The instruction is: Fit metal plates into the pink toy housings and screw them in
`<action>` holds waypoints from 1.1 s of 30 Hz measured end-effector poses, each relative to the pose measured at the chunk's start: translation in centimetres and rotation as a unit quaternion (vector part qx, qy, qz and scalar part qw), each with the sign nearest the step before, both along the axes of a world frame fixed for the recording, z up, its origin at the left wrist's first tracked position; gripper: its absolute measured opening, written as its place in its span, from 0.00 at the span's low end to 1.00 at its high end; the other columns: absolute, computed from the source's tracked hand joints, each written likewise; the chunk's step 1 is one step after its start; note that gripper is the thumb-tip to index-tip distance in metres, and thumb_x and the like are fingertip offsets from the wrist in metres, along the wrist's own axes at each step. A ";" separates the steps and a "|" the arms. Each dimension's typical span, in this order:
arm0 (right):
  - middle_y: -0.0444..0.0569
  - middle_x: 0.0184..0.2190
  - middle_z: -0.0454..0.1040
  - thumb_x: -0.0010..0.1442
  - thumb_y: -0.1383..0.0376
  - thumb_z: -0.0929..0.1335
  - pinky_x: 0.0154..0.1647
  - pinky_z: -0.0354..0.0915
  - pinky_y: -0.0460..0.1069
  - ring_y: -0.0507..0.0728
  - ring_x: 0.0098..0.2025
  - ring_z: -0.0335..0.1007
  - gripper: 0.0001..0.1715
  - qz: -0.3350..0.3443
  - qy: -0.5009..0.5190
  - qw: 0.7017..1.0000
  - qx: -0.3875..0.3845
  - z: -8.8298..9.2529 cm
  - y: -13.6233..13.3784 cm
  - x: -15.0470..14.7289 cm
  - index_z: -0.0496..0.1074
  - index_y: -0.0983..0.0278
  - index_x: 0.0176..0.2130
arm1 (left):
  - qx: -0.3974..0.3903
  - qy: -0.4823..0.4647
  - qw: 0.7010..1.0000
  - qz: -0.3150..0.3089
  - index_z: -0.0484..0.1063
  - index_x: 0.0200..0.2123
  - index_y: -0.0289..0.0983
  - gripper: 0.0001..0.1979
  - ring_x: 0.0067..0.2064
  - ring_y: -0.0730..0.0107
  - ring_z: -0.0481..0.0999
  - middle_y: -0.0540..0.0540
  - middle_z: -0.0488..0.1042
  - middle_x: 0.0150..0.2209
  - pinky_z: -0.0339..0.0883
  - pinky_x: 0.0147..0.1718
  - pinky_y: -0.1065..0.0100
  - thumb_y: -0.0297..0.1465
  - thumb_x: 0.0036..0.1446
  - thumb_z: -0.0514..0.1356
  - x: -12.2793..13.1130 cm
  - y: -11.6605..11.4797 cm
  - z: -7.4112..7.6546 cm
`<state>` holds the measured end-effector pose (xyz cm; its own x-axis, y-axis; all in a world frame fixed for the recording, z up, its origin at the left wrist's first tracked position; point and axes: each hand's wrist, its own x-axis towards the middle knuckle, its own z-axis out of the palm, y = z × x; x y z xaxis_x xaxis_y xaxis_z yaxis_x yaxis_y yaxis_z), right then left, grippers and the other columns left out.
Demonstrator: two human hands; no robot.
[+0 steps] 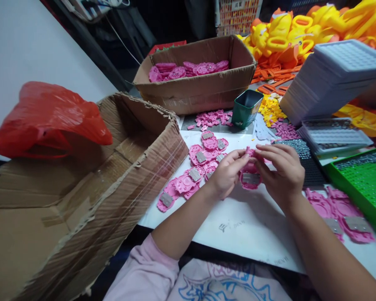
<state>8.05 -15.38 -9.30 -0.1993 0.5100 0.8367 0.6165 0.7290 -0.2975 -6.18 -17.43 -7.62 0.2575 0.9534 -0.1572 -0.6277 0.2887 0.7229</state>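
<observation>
Between my hands, over the white table top, is a pink plastic casing (250,179) with a silver metal plate in its lower part. My left hand (226,172) pinches its upper left side with thumb and forefinger. From the right, my right hand (280,169) grips the upper edge, fingers bent around it. A small pink piece (248,149) shows at the fingertips; whether it is joined to the casing I cannot tell. Left of my hands, several pink casings with metal plates (194,174) lie in an overlapping heap. More pink casings (357,228) lie beside my right forearm.
Cardboard boxes stand at left (138,179) and at the back (194,95), the back one holding pink parts. A dark green cup (247,109) stands near small pink pieces (211,119). To the right are stacked white trays (329,79) and a green tray (360,184) of small metal parts.
</observation>
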 end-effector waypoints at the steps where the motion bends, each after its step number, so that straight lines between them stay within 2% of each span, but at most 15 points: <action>1: 0.51 0.40 0.78 0.49 0.72 0.73 0.46 0.70 0.56 0.58 0.43 0.72 0.19 0.005 -0.003 1.000 0.004 0.1 -0.1 0.0 0.72 0.61 0.42 | 0.007 0.005 1.000 0.013 0.71 0.36 0.35 0.14 0.33 0.75 0.74 0.50 0.75 0.31 0.64 0.36 0.72 0.36 0.49 0.66 0.1 0.0 -0.1; 4: 0.51 0.39 0.78 0.48 0.73 0.73 0.46 0.70 0.56 0.57 0.42 0.71 0.20 0.021 -0.009 1.000 0.016 0.5 -0.4 -0.3 0.72 0.62 0.43 | 0.027 0.025 0.999 0.033 0.72 0.32 0.34 0.15 0.31 0.77 0.73 0.50 0.74 0.28 0.64 0.35 0.74 0.39 0.47 0.68 0.1 0.1 -0.2; 9: 0.51 0.37 0.78 0.48 0.73 0.73 0.45 0.70 0.55 0.57 0.41 0.73 0.21 0.035 0.005 0.999 0.024 0.9 -0.7 -0.6 0.70 0.62 0.43 | 0.013 0.007 0.999 0.037 0.73 0.31 0.35 0.15 0.27 0.79 0.72 0.52 0.74 0.26 0.64 0.30 0.76 0.38 0.44 0.70 0.0 0.0 0.2; 19: 0.53 0.40 0.77 0.46 0.70 0.75 0.45 0.70 0.57 0.59 0.43 0.71 0.19 -0.006 -0.025 0.999 0.048 0.8 -1.2 -0.5 0.69 0.61 0.39 | -0.009 0.035 0.999 0.037 0.68 0.28 0.35 0.16 0.22 0.79 0.70 0.53 0.72 0.22 0.62 0.23 0.76 0.41 0.47 0.67 -0.2 -0.3 0.4; 22: 0.53 0.41 0.76 0.45 0.69 0.75 0.45 0.69 0.58 0.60 0.43 0.71 0.19 -0.019 -0.034 0.998 0.044 1.1 -1.6 -0.6 0.69 0.60 0.38 | 0.004 0.054 0.998 0.044 0.69 0.28 0.35 0.16 0.22 0.79 0.70 0.53 0.72 0.23 0.62 0.24 0.76 0.41 0.46 0.67 -0.2 -0.4 0.6; 28: 0.52 0.42 0.76 0.49 0.70 0.72 0.47 0.69 0.59 0.60 0.45 0.70 0.15 0.001 -0.017 1.000 -0.010 1.4 -1.8 -1.0 0.69 0.58 0.37 | 0.028 0.104 0.994 0.028 0.70 0.31 0.35 0.18 0.26 0.78 0.70 0.51 0.72 0.26 0.62 0.26 0.75 0.42 0.44 0.69 -0.3 -0.7 1.1; 33: 0.52 0.43 0.74 0.50 0.69 0.72 0.47 0.69 0.57 0.58 0.45 0.71 0.18 0.090 0.042 0.990 -0.097 1.9 -1.9 -1.0 0.71 0.59 0.43 | 0.022 0.082 0.996 0.007 0.71 0.30 0.34 0.16 0.24 0.78 0.70 0.51 0.71 0.24 0.62 0.24 0.75 0.40 0.46 0.68 -1.1 -0.2 0.9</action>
<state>7.07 -17.27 -7.36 -0.2355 0.6257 0.7437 0.4490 0.7487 -0.4878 -7.25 -17.63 -6.68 0.2178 0.9637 -0.1542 -0.5042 0.2464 0.8277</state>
